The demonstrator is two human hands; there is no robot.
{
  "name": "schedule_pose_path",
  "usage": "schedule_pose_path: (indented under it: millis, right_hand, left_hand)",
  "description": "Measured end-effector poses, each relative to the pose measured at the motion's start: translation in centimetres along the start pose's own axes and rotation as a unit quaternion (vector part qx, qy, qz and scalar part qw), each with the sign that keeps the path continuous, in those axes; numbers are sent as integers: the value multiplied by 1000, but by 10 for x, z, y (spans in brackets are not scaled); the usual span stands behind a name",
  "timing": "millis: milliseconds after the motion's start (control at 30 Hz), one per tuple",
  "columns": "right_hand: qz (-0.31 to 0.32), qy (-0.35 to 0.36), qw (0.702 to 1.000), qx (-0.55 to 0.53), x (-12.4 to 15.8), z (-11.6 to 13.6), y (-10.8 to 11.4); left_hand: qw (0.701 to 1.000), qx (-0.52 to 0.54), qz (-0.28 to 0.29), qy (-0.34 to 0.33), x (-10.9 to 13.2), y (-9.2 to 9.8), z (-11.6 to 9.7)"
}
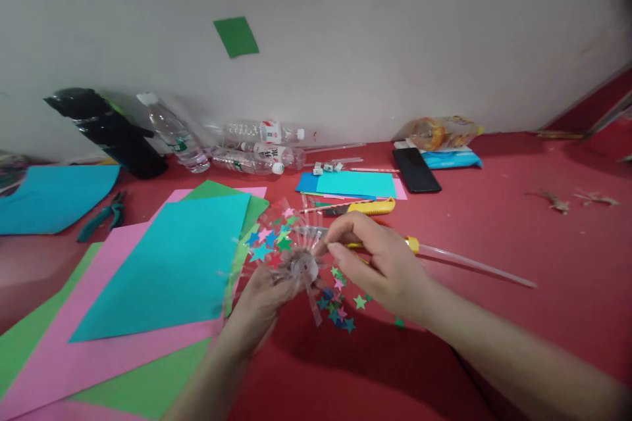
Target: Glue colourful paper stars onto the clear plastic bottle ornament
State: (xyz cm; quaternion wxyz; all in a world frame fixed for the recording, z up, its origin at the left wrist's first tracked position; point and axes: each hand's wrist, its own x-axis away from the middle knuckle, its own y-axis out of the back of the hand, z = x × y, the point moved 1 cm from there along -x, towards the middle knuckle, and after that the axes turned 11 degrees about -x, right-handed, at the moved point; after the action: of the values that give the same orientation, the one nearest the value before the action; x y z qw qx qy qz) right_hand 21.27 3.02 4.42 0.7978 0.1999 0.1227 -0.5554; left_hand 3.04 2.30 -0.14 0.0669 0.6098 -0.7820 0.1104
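Observation:
My left hand is closed around the neck of a cut clear plastic bottle top, whose sides fan out in thin strips. Pink, blue and green paper stars show among the strips on its left side. Just right of the bottle top, my right hand pinches with thumb and forefinger at the strips; what lies between the fingertips is too small to make out. Loose paper stars lie on the red table below. Scissors with yellow handles lie partly hidden behind my right hand.
Coloured paper sheets cover the left, beside pliers. Along the wall are a black flask and clear bottles. A yellow utility knife, a phone and small paper sheets lie behind my hands. A clear tube extends right.

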Motion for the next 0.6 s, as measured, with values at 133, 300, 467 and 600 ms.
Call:
schedule_pose_path:
  millis: [133, 300, 467, 600]
  right_hand:
    - [32, 39, 996, 76, -1, 7, 1]
    - [70, 117, 983, 124, -3, 8, -3]
    - [61, 163, 955, 239, -1, 5, -8]
    - [45, 202, 930, 305, 1, 6, -10]
  left_hand:
    - [995, 7, -100, -2, -1, 5, 6]
    - [990, 39, -134, -6, -5, 19, 31]
    - [990, 82, -113, -9, -8, 25, 51]
    - [989, 83, -122, -5, -5, 21, 42]
